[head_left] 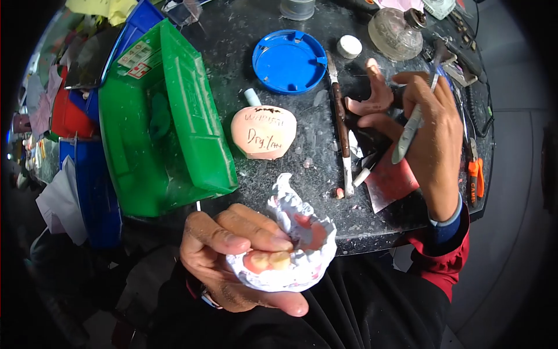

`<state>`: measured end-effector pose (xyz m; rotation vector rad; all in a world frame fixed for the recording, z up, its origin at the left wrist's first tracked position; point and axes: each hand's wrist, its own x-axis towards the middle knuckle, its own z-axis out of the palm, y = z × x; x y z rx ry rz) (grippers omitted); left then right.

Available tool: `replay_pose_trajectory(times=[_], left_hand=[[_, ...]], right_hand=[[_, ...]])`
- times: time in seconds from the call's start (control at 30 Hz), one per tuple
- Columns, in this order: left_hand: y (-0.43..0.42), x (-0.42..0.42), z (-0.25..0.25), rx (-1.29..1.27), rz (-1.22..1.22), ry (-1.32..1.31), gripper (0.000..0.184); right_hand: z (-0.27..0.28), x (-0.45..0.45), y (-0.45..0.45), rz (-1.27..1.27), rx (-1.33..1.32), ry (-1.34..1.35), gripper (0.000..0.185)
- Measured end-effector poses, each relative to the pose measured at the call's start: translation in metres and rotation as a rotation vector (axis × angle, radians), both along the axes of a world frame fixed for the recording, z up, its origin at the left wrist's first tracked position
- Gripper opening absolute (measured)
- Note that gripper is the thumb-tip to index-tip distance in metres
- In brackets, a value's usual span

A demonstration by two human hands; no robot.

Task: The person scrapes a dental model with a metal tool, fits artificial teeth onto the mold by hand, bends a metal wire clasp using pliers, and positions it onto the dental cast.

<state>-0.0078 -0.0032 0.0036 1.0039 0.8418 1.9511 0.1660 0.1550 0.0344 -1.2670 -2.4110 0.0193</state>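
Observation:
My left hand (232, 256) holds a white plaster dental cast (314, 267) near the table's front edge. Pink wax and a few yellowish artificial teeth (270, 260) show on the cast beside my fingertips. Tucked in my right hand (433, 134) is a metal wax spatula (408, 136), its rounded tip pointing down toward me. The thumb and index finger of that hand are spread on either side of a pinkish curved piece (376, 96) lying on the table; contact with it is unclear. Below the hand lies a pink wax sheet (389, 183).
A green bin (203, 134) stands at left, beside a pink plaster block with handwriting (264, 136). Behind are a blue lid (289, 61), a white cap (349, 46) and a glass spirit burner (395, 35). A wooden-handled knife (339, 116) lies mid-table; orange-handled pliers (476, 174) lie at right.

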Motion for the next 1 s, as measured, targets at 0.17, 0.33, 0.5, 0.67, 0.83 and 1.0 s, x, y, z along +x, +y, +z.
replay_pose_trajectory(times=[0.17,0.33,0.5,0.67,0.83,1.0], left_hand=[[-0.001,-0.002,0.006,-0.010,-0.016,0.045,0.071],[-0.002,0.002,0.011,-0.035,-0.022,0.036,0.070],[-0.003,-0.002,0.008,-0.045,-0.087,0.003,0.071],[0.001,0.017,0.020,-0.050,-0.084,-0.008,0.072],[-0.007,-0.012,0.001,0.018,-0.236,0.113,0.085],[-0.002,-0.011,0.006,0.047,-0.247,0.108,0.087]], right_hand=[[0.017,0.008,-0.020,0.103,-0.321,0.823,0.082],[0.033,0.021,-0.055,0.636,-0.930,1.133,0.068],[0.002,0.032,-0.068,1.003,-1.010,1.233,0.036],[0.007,0.010,-0.094,0.599,-0.932,1.339,0.018],[-0.003,0.003,-0.092,0.677,-0.911,1.213,0.023],[0.006,0.005,-0.082,0.782,-0.883,1.129,0.032]])
